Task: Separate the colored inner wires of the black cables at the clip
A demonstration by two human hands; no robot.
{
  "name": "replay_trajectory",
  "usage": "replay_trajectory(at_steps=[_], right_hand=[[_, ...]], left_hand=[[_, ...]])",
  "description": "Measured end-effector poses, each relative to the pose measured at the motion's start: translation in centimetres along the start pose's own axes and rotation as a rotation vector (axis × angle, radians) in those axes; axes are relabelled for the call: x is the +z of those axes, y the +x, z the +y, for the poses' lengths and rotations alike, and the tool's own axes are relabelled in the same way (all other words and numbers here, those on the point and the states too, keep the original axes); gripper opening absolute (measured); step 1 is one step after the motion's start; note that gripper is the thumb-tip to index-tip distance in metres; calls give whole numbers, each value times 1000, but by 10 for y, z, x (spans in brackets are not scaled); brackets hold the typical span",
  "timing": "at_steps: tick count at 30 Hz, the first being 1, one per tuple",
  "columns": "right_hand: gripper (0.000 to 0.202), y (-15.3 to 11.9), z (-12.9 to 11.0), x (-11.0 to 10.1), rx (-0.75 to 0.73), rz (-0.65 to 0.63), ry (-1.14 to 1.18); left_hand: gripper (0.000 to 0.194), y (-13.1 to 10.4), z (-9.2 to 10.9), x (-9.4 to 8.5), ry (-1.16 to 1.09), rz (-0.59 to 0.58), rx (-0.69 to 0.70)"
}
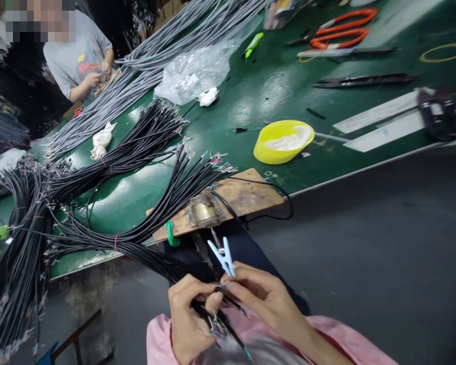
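Seemingly, black cables [200,309] inside left grip [186,315].

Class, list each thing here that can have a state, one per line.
Yellow plastic tub: open, white contents showing
Black cable bundles: red-banded, coloured wire ends exposed
Light-blue plastic clothespin: handles spread
Clear plastic bag: crumpled
Orange-handled scissors: lying down, blurred
Left hand: gripping black cables
Right hand: pinching thin wires

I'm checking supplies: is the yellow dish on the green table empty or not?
Not empty: the yellow dish has white material visible inside its rim. How deep it goes, I cannot tell.
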State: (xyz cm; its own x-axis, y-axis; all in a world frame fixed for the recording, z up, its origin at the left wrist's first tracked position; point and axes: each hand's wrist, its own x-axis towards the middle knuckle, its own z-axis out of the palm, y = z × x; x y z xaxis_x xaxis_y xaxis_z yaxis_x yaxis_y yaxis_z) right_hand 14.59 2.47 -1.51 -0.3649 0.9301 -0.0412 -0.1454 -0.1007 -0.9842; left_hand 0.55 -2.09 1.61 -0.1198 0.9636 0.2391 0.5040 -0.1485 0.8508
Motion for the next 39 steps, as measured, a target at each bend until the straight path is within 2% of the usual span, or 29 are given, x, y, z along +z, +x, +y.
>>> replay_trajectory(at_steps=[4, 7, 15, 26, 29, 33, 35, 36, 38, 39], right_hand=[[32, -2, -4, -1, 3, 1, -75], [34, -2, -6, -2, 7, 47, -91], [46, -2, -2, 0, 43, 142, -159], [19, -1, 6, 8, -410, 302, -449], [15, 2, 6, 10, -519, 315, -556], [14, 3, 2, 8, -636, 297, -605], [14, 1, 0, 6, -601, 299, -540], [13, 0, 0, 4, -532, 310, -488], [11, 0, 0, 1, -304, 298, -347], [14, 0, 1, -1, -169, 245, -261]], left_hand=[[19, 0, 1, 8, 48, 47, -38], [24, -1, -1, 14, 72, 49, -54], [25, 1, -3, 22, 125, 77, -49], [22, -3, -3, 20, 235, 73, -56], [22, -3, -2, 19, 266, 68, -53], [21, 0, 0, 15, 191, 87, -106], [21, 2, 0, 14, 165, 94, -119], [23, 2, -1, 14, 162, 93, -122], [25, 2, -2, 16, 163, 86, -127], [26, 1, -3, 17, 163, 83, -132]])
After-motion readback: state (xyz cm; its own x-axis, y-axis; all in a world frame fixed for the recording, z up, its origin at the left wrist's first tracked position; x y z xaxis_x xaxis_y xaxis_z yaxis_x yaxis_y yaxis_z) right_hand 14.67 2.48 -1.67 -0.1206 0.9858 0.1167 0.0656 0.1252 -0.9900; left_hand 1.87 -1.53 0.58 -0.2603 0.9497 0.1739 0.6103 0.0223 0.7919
